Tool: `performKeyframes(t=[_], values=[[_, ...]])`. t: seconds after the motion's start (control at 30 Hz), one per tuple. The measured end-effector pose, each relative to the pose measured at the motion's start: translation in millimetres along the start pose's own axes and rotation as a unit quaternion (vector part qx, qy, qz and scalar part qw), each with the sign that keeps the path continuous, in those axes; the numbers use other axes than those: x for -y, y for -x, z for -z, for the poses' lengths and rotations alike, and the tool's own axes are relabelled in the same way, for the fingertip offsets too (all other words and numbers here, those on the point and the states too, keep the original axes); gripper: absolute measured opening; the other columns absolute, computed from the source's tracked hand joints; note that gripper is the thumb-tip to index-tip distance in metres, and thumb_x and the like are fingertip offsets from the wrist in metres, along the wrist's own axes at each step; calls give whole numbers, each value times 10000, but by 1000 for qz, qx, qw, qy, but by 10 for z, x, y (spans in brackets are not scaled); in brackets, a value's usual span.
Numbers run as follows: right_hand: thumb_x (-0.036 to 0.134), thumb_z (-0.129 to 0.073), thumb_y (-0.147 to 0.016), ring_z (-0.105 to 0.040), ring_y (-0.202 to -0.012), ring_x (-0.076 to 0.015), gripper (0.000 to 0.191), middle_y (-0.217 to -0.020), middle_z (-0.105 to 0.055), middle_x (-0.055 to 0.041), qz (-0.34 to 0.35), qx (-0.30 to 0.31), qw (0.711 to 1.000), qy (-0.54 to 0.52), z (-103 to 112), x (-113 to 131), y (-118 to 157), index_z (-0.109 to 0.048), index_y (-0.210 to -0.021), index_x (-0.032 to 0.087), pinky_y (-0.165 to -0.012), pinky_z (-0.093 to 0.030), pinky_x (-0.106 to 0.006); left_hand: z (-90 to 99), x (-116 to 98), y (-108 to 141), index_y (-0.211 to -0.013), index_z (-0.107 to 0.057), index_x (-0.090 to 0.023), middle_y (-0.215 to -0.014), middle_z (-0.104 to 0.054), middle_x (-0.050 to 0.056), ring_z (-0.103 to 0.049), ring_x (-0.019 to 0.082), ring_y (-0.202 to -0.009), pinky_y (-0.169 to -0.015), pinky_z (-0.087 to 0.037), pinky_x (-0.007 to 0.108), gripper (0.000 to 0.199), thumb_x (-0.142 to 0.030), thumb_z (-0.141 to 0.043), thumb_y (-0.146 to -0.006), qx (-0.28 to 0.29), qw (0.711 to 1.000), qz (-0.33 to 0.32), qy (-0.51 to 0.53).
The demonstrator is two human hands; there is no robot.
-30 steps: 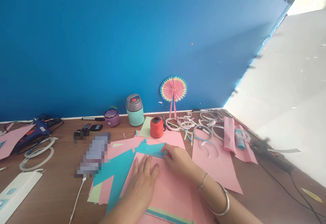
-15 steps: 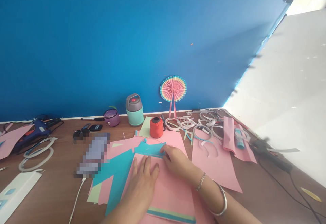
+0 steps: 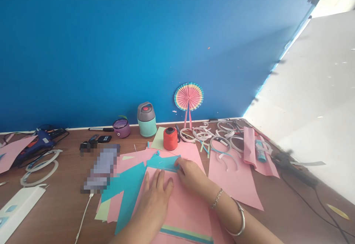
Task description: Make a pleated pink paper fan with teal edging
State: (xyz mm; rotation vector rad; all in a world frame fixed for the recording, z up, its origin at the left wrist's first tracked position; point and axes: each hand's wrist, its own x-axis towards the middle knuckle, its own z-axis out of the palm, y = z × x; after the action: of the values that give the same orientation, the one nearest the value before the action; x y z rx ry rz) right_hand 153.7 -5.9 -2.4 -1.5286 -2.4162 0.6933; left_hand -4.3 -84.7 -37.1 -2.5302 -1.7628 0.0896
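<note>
My left hand [image 3: 155, 199] lies flat, fingers spread, on the left part of a pink sheet [image 3: 185, 210] that has green and blue strips along its near edge. At the sheet's far edge, my right hand [image 3: 190, 173] has its fingers curled and pressed together; what they hold, if anything, is hidden. Blue paper [image 3: 163, 161] lies just beyond both hands. A red thread spool [image 3: 170, 139] stands upright behind it. More blue paper [image 3: 130, 188] sticks out to the left of my left hand.
A pink pleated fan [image 3: 189, 96] leans at the blue wall. Along the back are a mint flask [image 3: 147, 122] and a purple cup [image 3: 121, 127]. Paper rings [image 3: 220, 144] lie at the right. Left are a blurred phone [image 3: 102, 166], a glue gun [image 3: 41, 142] and a power strip [image 3: 19, 210].
</note>
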Motion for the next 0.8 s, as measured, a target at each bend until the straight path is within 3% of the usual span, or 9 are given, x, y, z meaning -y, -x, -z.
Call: performKeyframes(t=[0.27, 0.4, 0.63, 0.73, 0.8], values=[[40, -450, -774, -555, -836, -181, 302, -1001, -584, -102, -26, -14, 999, 19, 3, 72, 8, -580, -1029, 137, -681, -340, -255, -20, 0, 0, -1306, -501, -224, -1401, -433, 188, -364, 353, -1308, -1025, -209, 662, 495, -148, -462, -818, 6, 1000, 5, -1], [86, -547, -692, -539, -827, -181, 310, -976, -551, -81, -61, -32, 997, 27, 73, -23, -7, -586, -994, 149, -674, -334, -252, -38, -3, 14, -1298, -506, -220, -1402, -432, 188, -360, 352, -1312, -1031, -210, 654, 513, -133, -484, -792, -8, 1000, 1, -3], [84, -505, -712, -539, -750, -147, 247, -877, -576, -31, -81, -39, 991, -99, 197, -285, -24, -594, -918, 185, -636, -356, -231, -90, -28, 31, -1264, -537, -222, -1340, -501, 179, -419, 348, -1270, -1024, -234, 652, 519, -74, -483, -770, -46, 998, 18, -30], [238, -561, -757, -532, -880, -198, 167, -930, -570, -59, -88, -84, 989, -78, 131, -241, -44, -600, -912, 188, -731, -374, -274, -83, -25, 41, -1257, -546, -225, -1329, -514, 168, -423, 339, -1268, -1030, -231, 645, 517, -56, -470, -775, -52, 998, 19, -32], [310, -638, -706, -496, -995, -257, 285, -1007, -556, -86, -103, -101, 989, -24, 54, -202, -61, -604, -963, 192, -802, -357, -323, -63, -26, 46, -1259, -547, -225, -1331, -513, 170, -421, 337, -1270, -1035, -220, 645, 519, -48, -468, -778, -49, 998, 18, -30]])
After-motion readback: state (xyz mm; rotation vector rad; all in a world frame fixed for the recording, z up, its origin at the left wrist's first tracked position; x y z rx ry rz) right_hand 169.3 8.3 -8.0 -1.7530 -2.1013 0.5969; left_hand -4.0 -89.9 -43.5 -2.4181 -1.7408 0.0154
